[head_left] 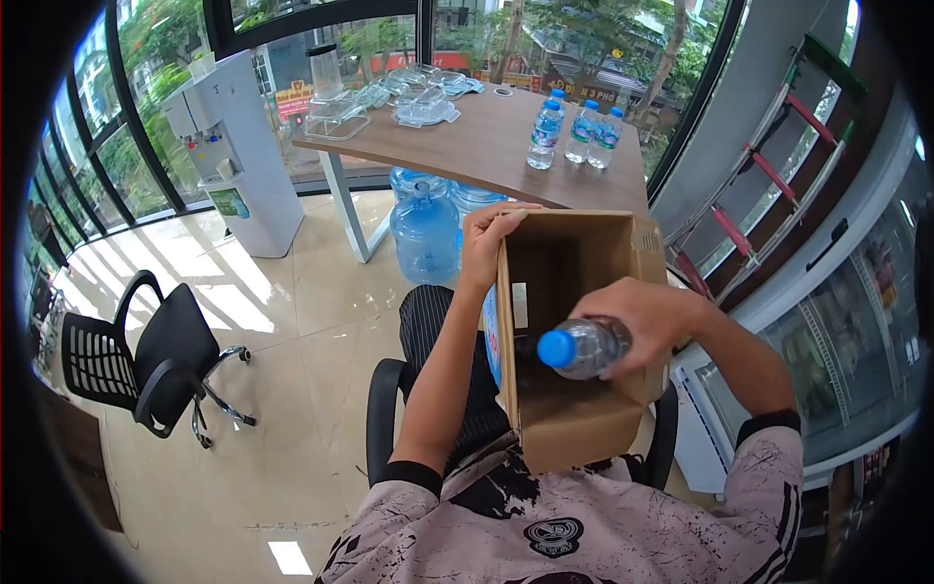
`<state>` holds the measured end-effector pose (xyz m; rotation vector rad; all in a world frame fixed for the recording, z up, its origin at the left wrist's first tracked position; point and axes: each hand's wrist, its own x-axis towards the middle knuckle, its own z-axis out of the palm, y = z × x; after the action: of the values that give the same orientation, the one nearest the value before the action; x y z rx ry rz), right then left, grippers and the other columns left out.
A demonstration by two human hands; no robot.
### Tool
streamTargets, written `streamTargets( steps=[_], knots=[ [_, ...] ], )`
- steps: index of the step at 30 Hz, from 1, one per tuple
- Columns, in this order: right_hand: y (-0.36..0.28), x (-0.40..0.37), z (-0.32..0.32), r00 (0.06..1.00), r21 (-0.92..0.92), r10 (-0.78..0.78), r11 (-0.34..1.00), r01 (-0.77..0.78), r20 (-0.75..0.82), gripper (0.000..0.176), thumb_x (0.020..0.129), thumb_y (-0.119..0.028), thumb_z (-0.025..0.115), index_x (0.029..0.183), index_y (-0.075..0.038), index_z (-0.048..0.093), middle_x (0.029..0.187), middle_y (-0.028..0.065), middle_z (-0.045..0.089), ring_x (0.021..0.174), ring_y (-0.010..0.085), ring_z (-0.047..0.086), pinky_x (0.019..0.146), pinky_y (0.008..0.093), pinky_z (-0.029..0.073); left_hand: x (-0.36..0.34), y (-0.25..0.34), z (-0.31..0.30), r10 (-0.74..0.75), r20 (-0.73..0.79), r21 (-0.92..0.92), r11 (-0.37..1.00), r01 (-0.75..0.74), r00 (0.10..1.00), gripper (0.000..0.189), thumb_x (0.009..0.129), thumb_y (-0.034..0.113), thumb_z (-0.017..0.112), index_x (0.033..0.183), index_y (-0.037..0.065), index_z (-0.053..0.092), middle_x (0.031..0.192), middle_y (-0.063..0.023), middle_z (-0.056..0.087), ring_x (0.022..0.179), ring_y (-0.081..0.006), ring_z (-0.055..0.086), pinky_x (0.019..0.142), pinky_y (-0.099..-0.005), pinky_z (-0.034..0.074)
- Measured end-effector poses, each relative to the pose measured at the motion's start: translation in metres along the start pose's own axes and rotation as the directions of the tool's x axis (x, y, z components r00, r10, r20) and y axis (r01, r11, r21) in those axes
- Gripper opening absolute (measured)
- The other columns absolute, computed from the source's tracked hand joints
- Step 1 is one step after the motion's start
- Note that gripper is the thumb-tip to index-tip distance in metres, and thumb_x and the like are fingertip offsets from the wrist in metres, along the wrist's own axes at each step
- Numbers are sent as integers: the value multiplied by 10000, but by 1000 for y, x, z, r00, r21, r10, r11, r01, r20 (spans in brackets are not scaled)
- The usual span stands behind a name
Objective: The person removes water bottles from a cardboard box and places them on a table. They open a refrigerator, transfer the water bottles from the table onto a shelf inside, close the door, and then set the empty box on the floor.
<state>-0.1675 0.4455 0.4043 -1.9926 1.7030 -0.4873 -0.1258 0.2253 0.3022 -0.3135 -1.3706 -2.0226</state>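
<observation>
While the left hand (pixel 486 241) curls its fingers over the top edge of the open cardboard box (pixel 574 419), the right hand (pixel 650 321) wraps around a blue-capped water bottle (pixel 582 348) held sideways at the box mouth, with 3 more bottles (pixel 576 131) on the table (pixel 467 146) behind.

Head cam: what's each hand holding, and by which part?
Right hand grips the water bottle around its body. Left hand grips the cardboard box by its top edge.
</observation>
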Motion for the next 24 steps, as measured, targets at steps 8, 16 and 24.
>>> streamTargets(
  steps=[8,16,24],
  knots=[
    [60,52,44,831,-680,475,713,-171,289,516,571,-291,764,973,3,629,954,193,641,894,323,618,802,389,493,2,2,3,50,31,78,996,-52,998,256,813,106,533,957,-60,664,860,-79,669,801,-104,587,740,-211,441],
    [175,128,134,837,-708,455,696,-120,305,485,616,-278,742,1040,-57,662,1038,122,657,957,285,622,814,391,493,-13,23,-3,119,-70,192,976,-104,990,271,794,115,516,912,-76,669,883,-114,673,819,-149,603,785,-247,447],
    [196,133,184,916,-622,362,761,-183,173,473,621,-271,739,1035,-56,664,1033,120,659,959,282,622,810,391,495,-35,49,-19,183,-199,307,945,-116,963,316,794,150,497,928,-81,664,854,-131,665,778,-156,605,739,-234,456]
  ],
)
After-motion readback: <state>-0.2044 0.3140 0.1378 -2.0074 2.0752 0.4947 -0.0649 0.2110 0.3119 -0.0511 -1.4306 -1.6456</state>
